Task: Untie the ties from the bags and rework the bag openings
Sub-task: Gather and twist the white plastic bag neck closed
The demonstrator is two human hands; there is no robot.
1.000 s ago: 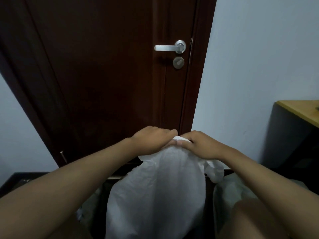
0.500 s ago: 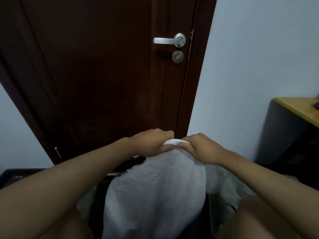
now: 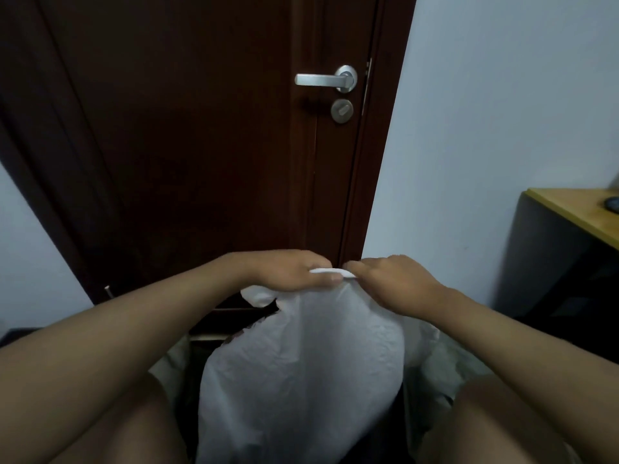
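Bag: a white plastic bag [image 3: 301, 373], full and crinkled, stands upright between the person's two knees, low in the centre of the view. Its top is gathered into a narrow neck.
Bag neck: a flattened white strip [image 3: 330, 271] at the bag's top, stretched level between the two hands, directly below the door's latch edge.
Left hand: the left hand [image 3: 289, 271] sits at the left end of the bag neck, knuckles up, fingers curled over the strip and thumb beneath it, clamped on the plastic.
Right hand: the right hand [image 3: 393, 283] sits at the right end of the bag neck, fingers bent down onto the strip, pinching it. The fingertips of both hands lie just beside each other.
Tie: it cannot be told whether a separate tie is on the neck; the fingers cover that area.
Loose flap: a small fold of white plastic [image 3: 258, 296] hangs under the left hand, just left of the bag's shoulder.
Second bag: pale translucent plastic [image 3: 445, 366] lies just right of the bag, partly behind the right forearm; its shape is unclear.
Door: a dark brown door [image 3: 187, 145] stands shut behind the bag.
Door handle: a silver lever [image 3: 323, 80] is well above the bag, with a round lock [image 3: 341, 111] just below it.
Wall: a pale wall [image 3: 485, 128] stands right of the door.
Counter: a counter with a yellow wooden top [image 3: 576, 212] and dark side is far right of the bag; a small dark item [image 3: 612, 204] rests on it.
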